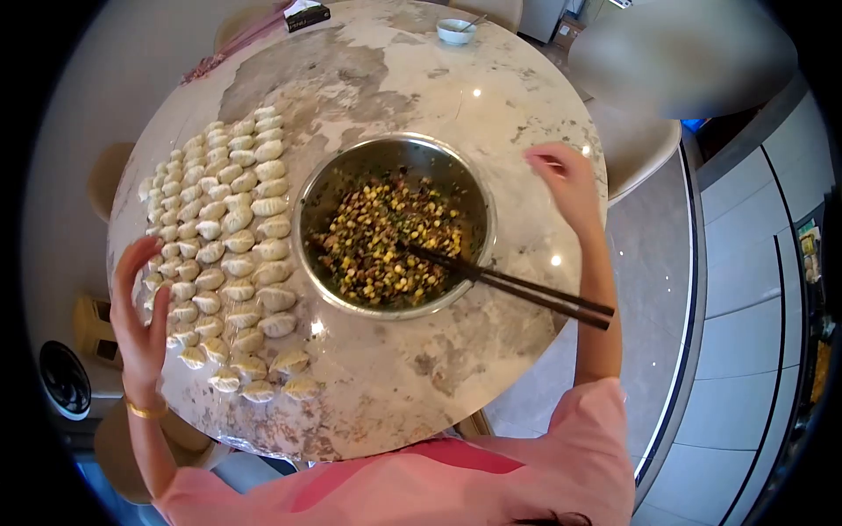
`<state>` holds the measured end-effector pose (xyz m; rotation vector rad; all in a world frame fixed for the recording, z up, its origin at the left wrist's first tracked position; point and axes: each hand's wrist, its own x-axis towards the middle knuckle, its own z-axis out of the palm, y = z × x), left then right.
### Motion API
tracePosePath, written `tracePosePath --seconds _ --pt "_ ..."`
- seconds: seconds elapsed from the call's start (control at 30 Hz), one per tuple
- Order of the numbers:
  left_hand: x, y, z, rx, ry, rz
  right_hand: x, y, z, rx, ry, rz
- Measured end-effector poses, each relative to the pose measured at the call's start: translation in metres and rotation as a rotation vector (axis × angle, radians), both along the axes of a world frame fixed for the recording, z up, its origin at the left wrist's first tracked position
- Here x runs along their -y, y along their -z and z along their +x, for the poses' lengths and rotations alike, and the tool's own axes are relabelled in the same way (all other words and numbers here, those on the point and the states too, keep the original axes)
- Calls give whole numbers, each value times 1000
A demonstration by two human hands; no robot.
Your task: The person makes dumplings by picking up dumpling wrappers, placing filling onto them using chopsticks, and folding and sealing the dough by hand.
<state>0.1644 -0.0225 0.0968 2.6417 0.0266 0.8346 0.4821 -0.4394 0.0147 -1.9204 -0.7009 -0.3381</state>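
My left hand (140,307) is raised at the left edge of the rows of white dumplings (239,219), its fingers apart and nothing held. Over the table's right side hovers my right hand (566,180), fingers curled together; whether something small is between them cannot be made out. Between the hands stands a steel bowl (487,188) of chopped filling (386,237) with yellow kernels, greens and dark bits. Dark chopsticks (544,295) rest in the filling and lean over the bowl's lower right rim, touched by neither hand.
A small white bowl (455,32) with a utensil stands at the far edge of the round marble table (438,359). A black tissue box (306,17) and a reddish cloth or wrap (230,54) lie at the far left. Chairs (645,149) surround the table.
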Motion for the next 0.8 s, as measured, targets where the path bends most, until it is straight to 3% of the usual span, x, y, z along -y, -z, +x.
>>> tracePosePath --seconds 0.13,0.27,0.33,0.57,0.8 --pt "-26 25 -50 60 -280 -90 -42 36 68 -121 -271 -307" --pt "-38 44 -88 52 -458 -64 -67 54 81 -116 -395 -292" --pt "-33 44 -88 70 -538 -124 -73 59 76 107 -424 -345" --pt "-24 33 -43 -3 -489 -74 -82 92 77 388 -147 -458" --pt "-7 33 -10 -24 -395 -17 -76 84 76 256 -161 -262"
